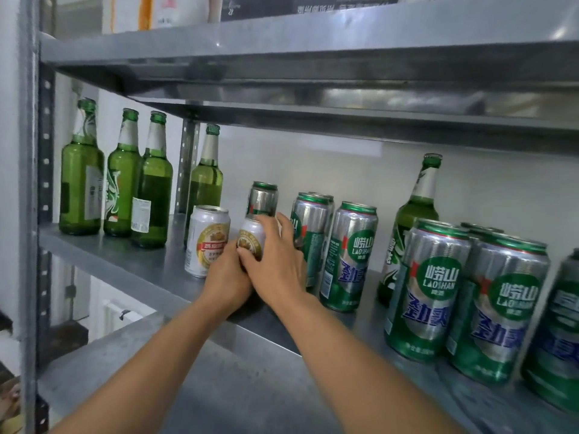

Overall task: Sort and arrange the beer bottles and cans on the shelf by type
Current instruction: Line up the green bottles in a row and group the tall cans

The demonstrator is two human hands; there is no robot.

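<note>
Shelving of grey metal fills the view. Its middle shelf board [125, 255] carries the drinks, and an upper board [282, 57] is seen above them.

Four green glass beer bottles are set upright at the left end: three close together ( [81, 170], [122, 177], [153, 183]) and a fourth [206, 180] a little apart, near the back wall. A fifth green bottle [413, 214] is placed alone at the right, behind the cans.

Tall green and silver cans are grouped in front on the right ( [429, 289], [498, 311], [554, 333]). Two more are found in the middle ( [347, 258], [308, 233]), and one [262, 198] stands behind the hands.

A short white can with a gold and red label [206, 242] is placed just beside the fourth bottle. A second short white can [250, 242] of the same kind is held next to it, between this can and the tall middle cans. It is grasped by both hands: the left hand [227, 277] is wrapped around its lower left side, and the right hand [275, 261] is curled over its right side, with the thumb on the label. The bottom of the can is hidden, so it cannot be told whether it touches the board.
</note>
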